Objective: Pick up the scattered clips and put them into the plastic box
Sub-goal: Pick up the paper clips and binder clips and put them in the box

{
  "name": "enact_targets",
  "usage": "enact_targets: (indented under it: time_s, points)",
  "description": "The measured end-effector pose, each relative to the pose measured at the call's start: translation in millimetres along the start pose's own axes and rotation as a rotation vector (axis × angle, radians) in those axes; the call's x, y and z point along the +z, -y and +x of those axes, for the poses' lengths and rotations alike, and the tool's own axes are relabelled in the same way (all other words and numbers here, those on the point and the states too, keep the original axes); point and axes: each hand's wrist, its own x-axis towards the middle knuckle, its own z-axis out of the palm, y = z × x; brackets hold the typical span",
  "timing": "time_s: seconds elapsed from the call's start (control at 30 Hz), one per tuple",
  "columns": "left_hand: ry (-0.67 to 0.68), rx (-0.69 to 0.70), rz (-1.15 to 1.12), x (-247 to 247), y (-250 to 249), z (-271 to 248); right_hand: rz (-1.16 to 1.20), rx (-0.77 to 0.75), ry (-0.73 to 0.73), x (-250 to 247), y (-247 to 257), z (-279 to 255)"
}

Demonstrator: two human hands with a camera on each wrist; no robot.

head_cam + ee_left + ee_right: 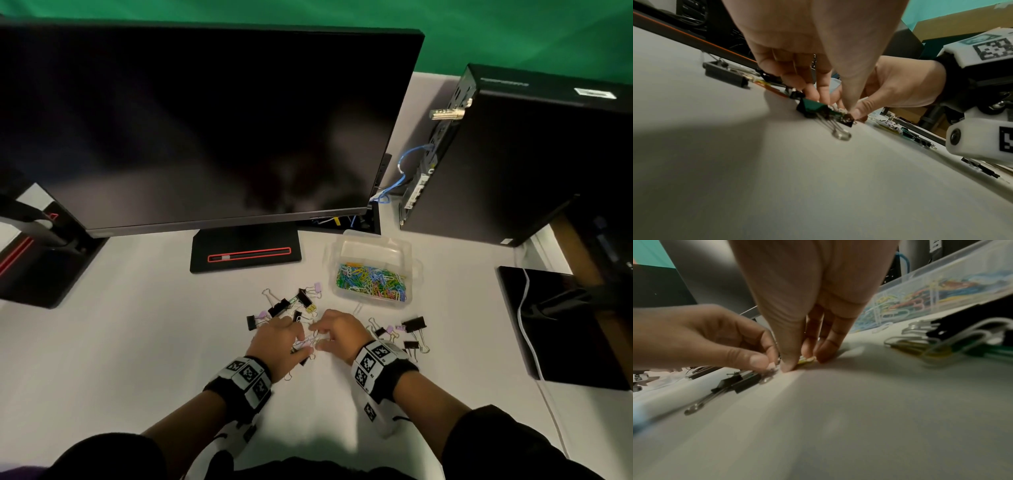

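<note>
The table has a matt, smooth, pale surface. On it, just in front of the monitor with its glossy black screen, the plastic box is clear, smooth plastic, its walls faintly shiny; the paper clips inside look coated in bright colours. Near the box, the binder clips have black bodies with a dull sheen and bare, shiny wire handles of silvery metal; a few bodies are pale lilac. To the right of the box, the computer case is matt black, and a blue cable behind it looks smooth and rubbery.
</note>
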Motion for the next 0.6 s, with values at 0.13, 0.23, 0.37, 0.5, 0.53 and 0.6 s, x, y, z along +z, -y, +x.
enact_targets:
  time_s: [0.13,0.23,0.37,0.5,0.53,0.6]
  points:
    - [-0.001,-0.009,0.018,1.7,-4.9,5.1,-0.006,0.017,-0.06,-0.8,-0.8,-2.8]
    - [0.024,-0.005,0.0,-0.1,-6.7,7.8,-0.043,0.028,-0.069,-0.8,-2.6,-3.5]
    - [0.038,0.007,-0.005,0.7,-9.7,8.9,-0.061,0.01,-0.063,0.8,-6.4,-5.1]
    - [0.02,-0.003,-0.007,2.2,-15.7,8.3,-0.032,-0.006,-0.12,-1.7,-14.4,-10.9]
    - [0.016,-0.007,-0.003,2.7,-17.5,8.0,-0.041,0.005,-0.115,-2.3,-16.1,-11.8]
    - [0.022,-0.024,0.049,4.2,-22.0,7.2,-0.089,0.009,-0.09,-1.5,-17.5,-13.7]
